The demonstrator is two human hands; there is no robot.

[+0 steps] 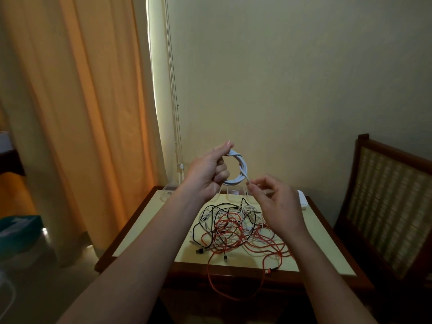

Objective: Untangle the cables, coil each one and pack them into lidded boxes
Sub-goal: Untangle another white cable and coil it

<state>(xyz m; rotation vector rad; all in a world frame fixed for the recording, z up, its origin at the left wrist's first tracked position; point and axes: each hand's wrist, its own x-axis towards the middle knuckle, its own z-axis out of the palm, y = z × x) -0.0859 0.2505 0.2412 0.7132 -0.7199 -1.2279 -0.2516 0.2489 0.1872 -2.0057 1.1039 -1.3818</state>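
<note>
My left hand (210,170) holds a coiled white cable (240,168) up in the air above the table, with thumb and fingers pinching the top of the coil. Thumb and forefinger of my right hand (273,197) pinch the loose end of that white cable just right of the coil. Below both hands a tangle of red, black and white cables (236,228) lies on the small table (145,228). One red cable (233,291) loops down over the table's front edge. Clear plastic boxes (233,194) stand at the table's far edge, partly hidden by my hands.
A wooden chair with a woven back (388,206) stands right of the table. An orange curtain (81,113) hangs to the left. A white object (302,199) lies at the table's far right corner. A teal box (18,232) sits low at the left.
</note>
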